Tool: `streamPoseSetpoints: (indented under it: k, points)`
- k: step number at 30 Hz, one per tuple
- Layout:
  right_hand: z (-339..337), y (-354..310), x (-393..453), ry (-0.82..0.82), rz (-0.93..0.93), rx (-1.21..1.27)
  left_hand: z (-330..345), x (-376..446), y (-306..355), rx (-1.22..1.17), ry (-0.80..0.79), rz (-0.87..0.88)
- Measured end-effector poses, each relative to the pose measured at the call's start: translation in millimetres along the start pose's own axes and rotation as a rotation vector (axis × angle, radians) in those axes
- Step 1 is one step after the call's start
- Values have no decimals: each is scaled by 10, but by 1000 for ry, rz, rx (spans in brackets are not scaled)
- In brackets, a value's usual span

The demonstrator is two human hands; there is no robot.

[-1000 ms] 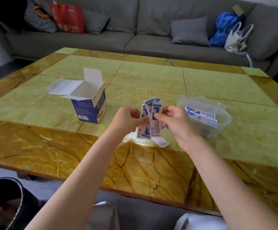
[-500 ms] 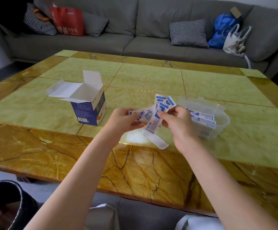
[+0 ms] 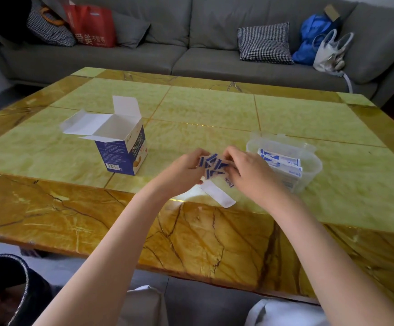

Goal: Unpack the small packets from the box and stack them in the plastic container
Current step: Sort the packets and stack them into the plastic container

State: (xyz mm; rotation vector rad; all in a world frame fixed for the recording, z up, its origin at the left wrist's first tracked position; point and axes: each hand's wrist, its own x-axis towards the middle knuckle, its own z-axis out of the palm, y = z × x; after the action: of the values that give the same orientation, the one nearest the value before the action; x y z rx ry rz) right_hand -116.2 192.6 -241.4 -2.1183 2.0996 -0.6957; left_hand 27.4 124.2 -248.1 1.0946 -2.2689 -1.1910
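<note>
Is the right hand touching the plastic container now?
Cannot tell. In the head view the right hand overlaps the near-left wall of the plastic container, hiding any contact or gap.

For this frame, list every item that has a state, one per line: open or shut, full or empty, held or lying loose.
box: upright on the table, top flaps open, no packets showing inside.
plastic container: lidless, partly filled with stacked packets.
bundle of packets: held between both hands, fanned unevenly.
white strip: lying loose on the table under the hands.
left hand: closed on the bundle.
right hand: closed on the bundle.
</note>
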Motion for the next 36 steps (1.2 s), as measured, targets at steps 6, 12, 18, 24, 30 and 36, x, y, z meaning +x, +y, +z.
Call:
streamPoseSetpoints:
  k: [6, 12, 18, 24, 30, 36]
  points:
    - [8, 172, -189, -51, 0, -274, 186, 96, -223, 686, -63, 70]
    - [151, 242, -313, -176, 17, -262, 245, 173, -186, 606, -50, 11]
    - [-37, 229, -241, 35, 201, 155, 114, 77, -145, 372, 77, 96]
    - [-75, 129, -148, 157, 463, 771, 8, -33, -189, 420, 320, 185]
    - [-74, 10, -97, 0, 671, 1407, -14, -78, -133, 169, 364, 165]
    - [1, -131, -33, -25, 655, 1586, 32, -69, -39, -36, 226, 170]
